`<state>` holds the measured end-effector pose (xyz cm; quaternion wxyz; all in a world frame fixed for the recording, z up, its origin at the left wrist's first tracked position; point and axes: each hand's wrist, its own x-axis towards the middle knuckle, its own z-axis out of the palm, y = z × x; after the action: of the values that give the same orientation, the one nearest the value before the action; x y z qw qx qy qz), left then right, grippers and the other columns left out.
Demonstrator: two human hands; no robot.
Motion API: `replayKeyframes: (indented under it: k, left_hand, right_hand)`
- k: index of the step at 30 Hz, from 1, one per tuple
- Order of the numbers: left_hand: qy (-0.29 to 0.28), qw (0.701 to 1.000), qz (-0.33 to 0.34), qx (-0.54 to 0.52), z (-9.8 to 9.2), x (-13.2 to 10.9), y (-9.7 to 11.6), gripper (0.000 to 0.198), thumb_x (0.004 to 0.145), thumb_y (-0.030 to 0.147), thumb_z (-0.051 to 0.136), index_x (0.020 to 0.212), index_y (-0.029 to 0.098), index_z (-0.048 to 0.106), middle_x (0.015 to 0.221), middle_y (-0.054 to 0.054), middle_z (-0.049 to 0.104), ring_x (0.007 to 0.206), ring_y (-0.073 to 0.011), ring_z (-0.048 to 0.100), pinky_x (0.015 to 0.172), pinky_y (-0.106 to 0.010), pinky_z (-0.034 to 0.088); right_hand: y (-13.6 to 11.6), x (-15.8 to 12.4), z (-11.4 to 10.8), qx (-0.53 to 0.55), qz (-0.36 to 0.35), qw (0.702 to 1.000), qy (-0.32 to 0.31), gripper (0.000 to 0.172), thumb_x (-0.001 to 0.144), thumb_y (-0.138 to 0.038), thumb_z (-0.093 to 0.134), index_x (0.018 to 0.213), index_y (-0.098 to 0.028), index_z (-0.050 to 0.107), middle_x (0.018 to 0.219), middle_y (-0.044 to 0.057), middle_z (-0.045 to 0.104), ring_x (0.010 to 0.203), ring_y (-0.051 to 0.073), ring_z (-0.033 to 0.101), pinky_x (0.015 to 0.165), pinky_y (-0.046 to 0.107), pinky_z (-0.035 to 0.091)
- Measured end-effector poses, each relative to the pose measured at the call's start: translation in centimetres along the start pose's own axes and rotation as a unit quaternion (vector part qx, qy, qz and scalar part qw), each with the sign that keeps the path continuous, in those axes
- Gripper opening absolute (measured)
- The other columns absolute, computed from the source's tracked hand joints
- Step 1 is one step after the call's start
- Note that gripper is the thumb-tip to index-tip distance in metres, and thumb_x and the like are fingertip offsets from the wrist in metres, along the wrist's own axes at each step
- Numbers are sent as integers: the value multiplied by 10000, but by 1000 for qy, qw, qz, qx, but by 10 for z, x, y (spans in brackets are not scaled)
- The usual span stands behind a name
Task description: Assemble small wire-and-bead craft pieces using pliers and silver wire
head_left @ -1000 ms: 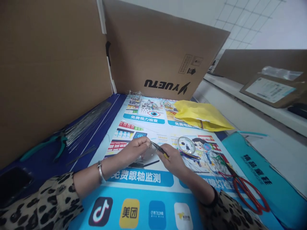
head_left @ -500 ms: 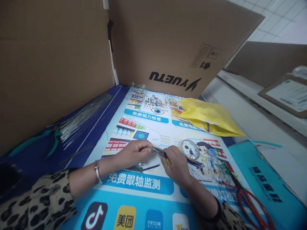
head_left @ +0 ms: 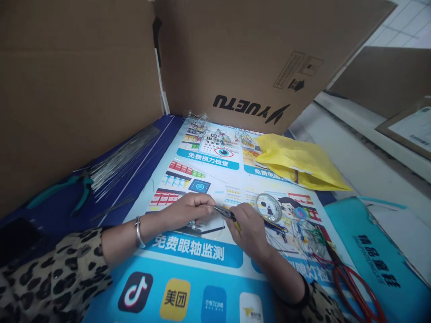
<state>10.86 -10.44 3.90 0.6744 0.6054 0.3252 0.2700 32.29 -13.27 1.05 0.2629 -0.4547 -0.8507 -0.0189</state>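
Note:
My right hand (head_left: 248, 228) is closed around a pair of pliers (head_left: 226, 212) with dark jaws and a yellow handle. The jaws point left and meet the fingertips of my left hand (head_left: 192, 210). That left hand is pinched on a thin wire (head_left: 223, 228), which curves down below the pliers. Its far end is hidden by the fingers. Beneath the left hand, a dark, thin strip (head_left: 211, 229) and small shiny bits lie on the printed poster (head_left: 215, 177). A round clear spool (head_left: 268, 207) sits just beyond my right hand.
Teal-handled pliers (head_left: 57, 190) lie at left beside a bundle of straight wires (head_left: 123, 154). Red-handled scissors (head_left: 360, 291) and tangled coloured wires (head_left: 311, 237) are at right. Farther back are a yellow bag (head_left: 299, 159) and a teal bag (head_left: 360, 242). Cardboard walls (head_left: 252, 49) enclose the back and left.
The view has shifted slightly. Both hands keep their grips, the pliers' jaws still at the left fingertips. The wire now bows lower and farther from the jaws.

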Motion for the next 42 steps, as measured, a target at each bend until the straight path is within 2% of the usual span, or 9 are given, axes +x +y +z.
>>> replayKeyframes:
  k: [4, 8, 13, 21, 25, 29, 34, 39, 42]
  left_hand:
    - [38, 997, 25, 67, 4, -2, 5, 145, 817, 246, 457, 705, 164, 496, 529, 56, 435, 499, -73, 382, 503, -205, 302]
    - [84, 979, 76, 172, 7, -5, 12, 136, 791, 215, 464, 676, 161, 513, 633, 30, 468, 604, -90, 421, 560, -207, 333]
    - [102, 960, 106, 238, 8, -7, 13, 151, 802, 217, 443, 686, 163, 523, 644, 23, 499, 620, -101, 449, 586, -213, 347]
    - [110, 910, 180, 356, 4, -5, 6, 161, 822, 167, 418, 717, 169, 540, 666, 7, 553, 616, -103, 492, 593, -214, 355]
    - [113, 871, 231, 418, 3, -5, 4, 158, 836, 157, 414, 762, 164, 553, 671, -16, 581, 623, -115, 512, 588, -225, 357]
    - [107, 833, 253, 480, 0, -5, 2, 180, 854, 180, 405, 751, 165, 551, 630, -23, 576, 583, -120, 490, 564, -237, 338]
    - [98, 809, 279, 509, -2, -6, -2, 192, 854, 181, 403, 718, 170, 537, 604, -15, 547, 567, -123, 468, 560, -248, 329]
    - [119, 788, 339, 500, -1, -6, -2, 203, 840, 156, 403, 667, 166, 510, 561, 5, 504, 531, -116, 435, 527, -245, 317]
    - [123, 782, 348, 503, -1, -6, -2, 193, 834, 153, 412, 671, 166, 514, 562, 8, 508, 536, -116, 441, 527, -245, 320]
  right_hand:
    - [-1, -1, 0, -6, 0, 1000, 5, 138, 855, -282, 486, 885, -171, 563, 770, 74, 562, 753, 203, 500, 637, 310, 406]
    - [-1, -3, 3, 20, -1, 1000, 4, 141, 858, -282, 483, 898, -172, 563, 791, 75, 580, 768, 195, 528, 653, 301, 425]
    - [-3, -2, 4, 66, 7, 998, 4, 157, 869, -299, 466, 915, -178, 556, 799, 63, 594, 763, 176, 549, 656, 282, 441]
    - [-7, -1, 1, 57, 24, 998, -5, 189, 882, -309, 429, 874, -164, 549, 792, 79, 553, 772, 189, 514, 670, 301, 435]
    - [-7, -2, 1, 77, 23, 997, -6, 200, 885, -320, 430, 903, -161, 549, 811, 84, 562, 779, 186, 519, 671, 297, 438]
    - [-8, -2, -1, 95, 28, 995, -22, 206, 881, -338, 443, 883, -164, 551, 799, 78, 561, 759, 179, 523, 657, 287, 433]
    - [-9, -2, -3, 128, 31, 991, -30, 210, 882, -346, 448, 845, -167, 550, 752, 63, 563, 687, 158, 513, 596, 262, 404]
    - [-10, -2, -5, 173, 31, 984, -36, 204, 878, -351, 462, 825, -176, 551, 699, 41, 569, 645, 144, 524, 574, 249, 395]
    - [-11, -2, -6, 196, 40, 979, -48, 195, 878, -347, 463, 834, -183, 559, 694, 33, 581, 640, 140, 540, 567, 242, 399]
